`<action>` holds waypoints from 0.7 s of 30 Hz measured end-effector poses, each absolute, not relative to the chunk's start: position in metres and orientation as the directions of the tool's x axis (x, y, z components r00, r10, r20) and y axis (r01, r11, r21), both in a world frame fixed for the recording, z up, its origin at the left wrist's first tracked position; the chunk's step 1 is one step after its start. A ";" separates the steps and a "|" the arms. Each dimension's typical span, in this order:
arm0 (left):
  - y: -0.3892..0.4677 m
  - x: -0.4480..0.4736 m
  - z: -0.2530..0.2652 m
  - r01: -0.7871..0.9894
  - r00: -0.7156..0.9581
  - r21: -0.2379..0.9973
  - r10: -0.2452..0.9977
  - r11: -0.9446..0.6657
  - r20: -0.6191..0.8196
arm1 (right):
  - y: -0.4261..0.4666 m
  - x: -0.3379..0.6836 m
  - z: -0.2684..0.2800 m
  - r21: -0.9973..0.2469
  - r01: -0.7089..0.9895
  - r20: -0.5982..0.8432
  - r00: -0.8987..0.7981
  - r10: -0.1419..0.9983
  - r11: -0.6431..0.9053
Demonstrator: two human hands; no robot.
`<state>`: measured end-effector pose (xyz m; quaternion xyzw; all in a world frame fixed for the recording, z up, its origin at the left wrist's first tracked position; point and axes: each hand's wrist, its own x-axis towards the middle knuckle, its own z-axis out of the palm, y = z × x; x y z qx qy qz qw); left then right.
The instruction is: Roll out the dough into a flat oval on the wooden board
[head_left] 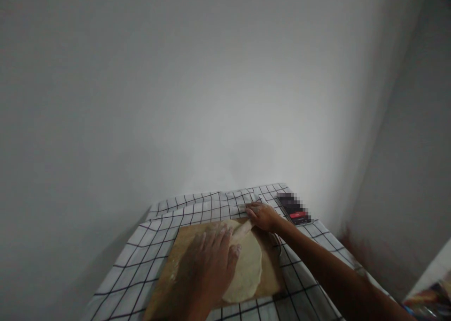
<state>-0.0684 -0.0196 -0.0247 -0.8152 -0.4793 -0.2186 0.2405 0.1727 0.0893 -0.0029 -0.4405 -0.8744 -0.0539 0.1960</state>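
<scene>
A thin, pale round of rolled-out dough (248, 267) lies on a wooden board (186, 241). Across its far part runs a light wooden rolling pin (241, 232), slanted up to the right. My right hand (262, 215) has its fingers curled round the pin's far right end, close to the board's far edge. Over the dough's left side is my left hand (214, 257), palm down with floury fingers stretched out. Its fingertips lie by the pin's lower left end; the hand hides that end, so firm contact is unclear.
A white cloth with black grid lines (134, 264) covers the table. At the far right corner lies a phone (299, 216) with a partly blurred screen. Behind rises a plain wall (225, 100). Colourful packaging (431, 300) shows at lower right.
</scene>
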 end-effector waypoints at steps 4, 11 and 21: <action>-0.039 -0.068 -0.023 0.807 0.577 -0.277 0.593 -0.522 0.562 | 0.058 0.185 -0.010 -0.142 0.792 0.441 -0.486 0.755 0.593; -0.058 -0.070 -0.025 0.721 0.682 -0.379 0.497 -0.580 0.536 | 0.012 0.212 -0.026 -0.305 0.754 0.492 -0.399 0.774 0.582; -0.003 -0.079 -0.025 0.896 0.426 -0.179 0.679 -0.405 0.598 | 0.120 0.139 0.017 -0.083 0.843 0.301 -0.487 0.820 0.532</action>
